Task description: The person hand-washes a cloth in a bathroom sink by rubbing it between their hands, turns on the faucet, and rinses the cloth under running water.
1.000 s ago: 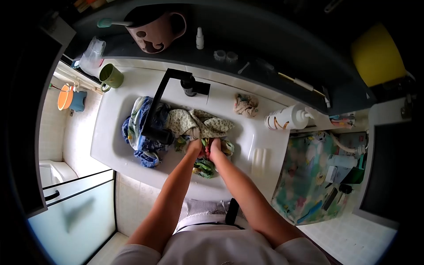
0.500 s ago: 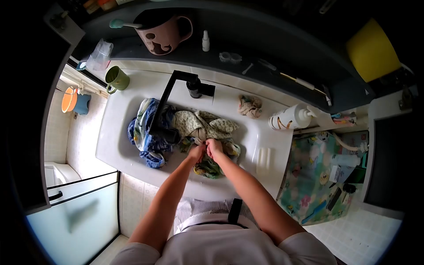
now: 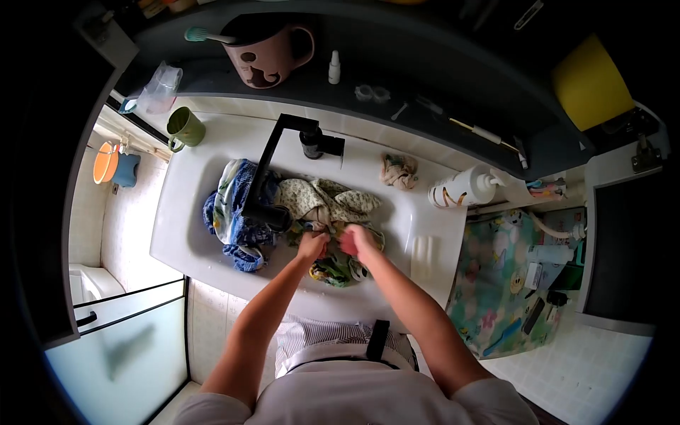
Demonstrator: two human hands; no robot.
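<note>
My left hand (image 3: 314, 245) is closed on a green and yellow patterned cloth (image 3: 333, 272) in the white sink (image 3: 205, 248). A short way to its right, my right hand (image 3: 358, 241) is over the same cloth, its fingers smeared by motion. Just beyond both hands lies a cream cloth with a small dark print (image 3: 333, 198), bunched up. Blue and white patterned fabric (image 3: 239, 205) is heaped at the sink's left, partly under the black faucet (image 3: 265, 163).
A green mug (image 3: 186, 129) stands at the sink's back left corner. On the right ledge are a crumpled beige cloth (image 3: 399, 172) and a white pump bottle (image 3: 462, 188). Above the sink, a dark shelf (image 3: 453, 92) bears a pink mug (image 3: 263, 57) with a toothbrush.
My right hand has moved right, away from the left, and a gap now shows between them. My left hand has barely shifted. The heaped fabrics lie about as before.
</note>
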